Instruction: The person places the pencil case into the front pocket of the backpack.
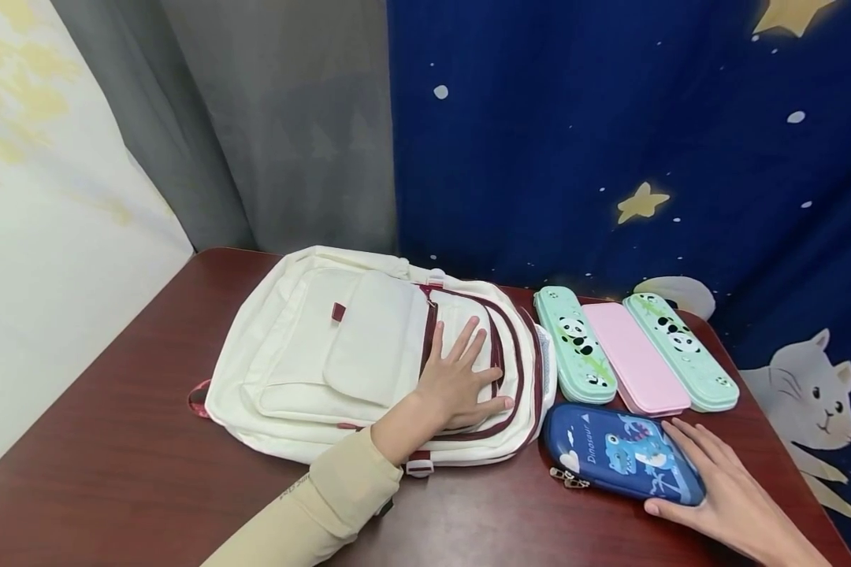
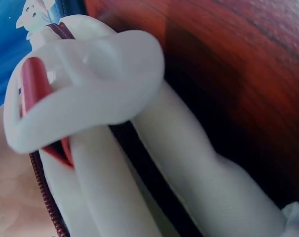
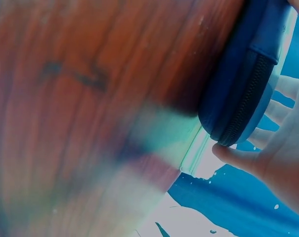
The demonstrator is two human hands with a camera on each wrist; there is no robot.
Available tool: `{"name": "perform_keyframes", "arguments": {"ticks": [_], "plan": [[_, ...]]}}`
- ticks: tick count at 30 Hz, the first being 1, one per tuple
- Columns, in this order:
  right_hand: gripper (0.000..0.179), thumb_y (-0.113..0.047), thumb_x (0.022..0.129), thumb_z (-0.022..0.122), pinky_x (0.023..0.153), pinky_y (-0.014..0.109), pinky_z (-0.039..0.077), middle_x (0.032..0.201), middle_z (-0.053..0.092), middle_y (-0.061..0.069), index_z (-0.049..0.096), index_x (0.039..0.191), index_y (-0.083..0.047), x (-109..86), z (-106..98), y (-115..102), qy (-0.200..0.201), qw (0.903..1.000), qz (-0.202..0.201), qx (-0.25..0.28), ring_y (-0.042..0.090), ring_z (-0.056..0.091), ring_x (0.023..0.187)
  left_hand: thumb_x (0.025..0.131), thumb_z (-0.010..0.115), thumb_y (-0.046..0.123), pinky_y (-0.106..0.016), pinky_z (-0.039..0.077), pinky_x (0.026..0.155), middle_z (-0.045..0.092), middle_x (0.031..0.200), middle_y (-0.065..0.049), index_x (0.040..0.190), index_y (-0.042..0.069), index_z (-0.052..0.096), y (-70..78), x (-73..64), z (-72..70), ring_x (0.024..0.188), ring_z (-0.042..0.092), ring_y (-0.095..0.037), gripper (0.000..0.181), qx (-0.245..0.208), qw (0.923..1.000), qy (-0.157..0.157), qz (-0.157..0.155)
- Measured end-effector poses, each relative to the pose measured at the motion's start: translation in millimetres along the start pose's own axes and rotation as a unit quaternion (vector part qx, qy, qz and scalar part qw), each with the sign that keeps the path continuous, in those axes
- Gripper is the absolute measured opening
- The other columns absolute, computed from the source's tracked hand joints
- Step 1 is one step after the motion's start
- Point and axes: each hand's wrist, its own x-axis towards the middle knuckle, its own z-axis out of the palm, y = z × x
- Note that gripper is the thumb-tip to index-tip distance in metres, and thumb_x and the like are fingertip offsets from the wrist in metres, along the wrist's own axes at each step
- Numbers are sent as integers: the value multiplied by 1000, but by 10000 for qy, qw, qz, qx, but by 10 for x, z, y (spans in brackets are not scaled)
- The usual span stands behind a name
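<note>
A cream backpack [image 1: 369,331] with dark red zips and trim lies flat on the table. My left hand [image 1: 461,382] rests on its small front pocket, fingers spread. At the right, my right hand [image 1: 723,488] holds the end of a navy pencil case [image 1: 631,453] with a blue dinosaur on its lid, fingers along one side and thumb on the other. The right wrist view shows the thumb [image 3: 235,155] against the zipped side of that case. Two zip pulls [image 1: 570,478] lie at its other end.
Behind the navy case lie two mint panda pencil cases [image 1: 574,346] with a pink one [image 1: 634,358] between them. A white plastic buckle [image 2: 100,79] on the bag's side fills much of the left wrist view. Curtains [image 1: 539,157] hang behind the dark red wooden table [image 1: 113,441].
</note>
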Motion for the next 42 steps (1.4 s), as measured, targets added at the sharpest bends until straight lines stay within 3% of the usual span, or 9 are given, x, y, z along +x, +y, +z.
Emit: {"name": "perform_keyframes", "arguments": {"ticks": [3, 4, 10, 11, 19, 26, 34, 42], "plan": [[113, -65, 67, 70, 98, 68, 8, 140, 23, 28, 19, 147, -3, -2, 17, 0, 77, 10000, -38, -6, 47, 17, 122, 87, 19, 72, -59, -7, 104, 18, 153, -8, 132, 43, 49, -21, 8, 9, 139, -14, -26, 62, 79, 9998, 139, 73], [113, -64, 66, 70, 98, 69, 9, 140, 23, 27, 20, 147, -3, -2, 25, 1, 118, 9999, -66, -25, 47, 17, 122, 86, 16, 74, -59, -8, 104, 17, 153, -8, 132, 42, 49, -37, 46, 78, 139, -14, -26, 65, 90, 9995, 277, 85], [110, -58, 64, 76, 97, 69, 12, 139, 27, 24, 25, 146, -5, 6, 28, 28, 419, 9986, -313, -16, 45, 21, 121, 84, 18, 77, -59, -11, 102, 16, 154, -9, 132, 40, 50, -89, 10, 30, 138, -18, -25, 68, 21, 9983, 563, 146], [110, -58, 64, 76, 97, 69, 12, 139, 26, 24, 24, 146, -5, 2, 31, 30, 405, 9987, -296, -4, 45, 21, 121, 84, 22, 76, -59, -11, 103, 16, 153, -10, 132, 40, 51, -92, -44, -53, 138, -18, -25, 66, -23, 9984, 534, 157], [108, -64, 68, 69, 95, 68, 16, 141, 27, 26, 24, 147, -5, -37, 26, -5, 39, 10000, -39, -39, 46, 20, 123, 76, 31, 82, -60, -6, 104, 25, 150, -14, 127, 35, 57, -274, -299, -196, 139, -16, -26, 74, -149, 9928, 1188, 56], [104, -61, 71, 69, 95, 70, 13, 142, 27, 24, 21, 148, -11, -25, -35, 21, -80, 9999, 73, 33, 51, 20, 124, 76, 33, 81, -59, -7, 104, 16, 152, -17, 132, 29, 54, -464, -489, -277, 139, -13, -27, 79, 0, 9875, 1573, -65], [107, -61, 66, 73, 96, 69, 12, 144, 26, 22, 23, 149, -16, -6, -33, 27, 40, 9998, -213, 46, 50, 23, 124, 78, 36, 79, -62, -3, 103, 12, 153, -14, 125, 24, 57, -634, -651, -188, 140, -10, -27, 76, -94, 9811, 1930, -60], [106, -60, 65, 74, 91, 73, 15, 147, 19, 20, 21, 149, -23, -29, -18, 67, 170, 9997, -193, 39, 50, 21, 123, 79, 43, 75, -65, -2, 101, 10, 153, -16, 129, 23, 54, -792, -777, -57, 139, -13, -29, 73, -530, 9808, 1869, -184]]}}
